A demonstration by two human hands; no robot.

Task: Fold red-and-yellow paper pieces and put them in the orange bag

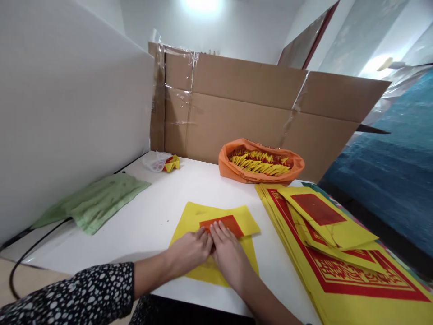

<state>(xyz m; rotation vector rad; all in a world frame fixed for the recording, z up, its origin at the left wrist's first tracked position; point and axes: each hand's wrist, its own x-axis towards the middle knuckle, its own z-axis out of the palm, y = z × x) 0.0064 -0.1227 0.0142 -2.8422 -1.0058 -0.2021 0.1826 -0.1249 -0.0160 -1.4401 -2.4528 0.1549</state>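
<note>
A yellow paper sheet (199, 212) with an orange-red rectangle (233, 225) on it lies on the white table in front of me. One flap of the yellow paper is turned over the rest. My left hand (193, 251) has its fingers curled in at the edge of the red rectangle, closed on the paper. Beside it, touching, my right hand (227, 253) rests with fingers stretched out flat over the red rectangle. Under both hands the middle of the sheet is hidden.
To the right lies a stack of yellow sheets with red prints (318, 257), smaller ones (358, 232) on top. An orange bag (226, 169) full of folded yellow-red pieces stands behind. A green cloth (104, 198), a clear plastic bag (156, 162) and a cardboard wall (237, 108) surround the table (158, 225).
</note>
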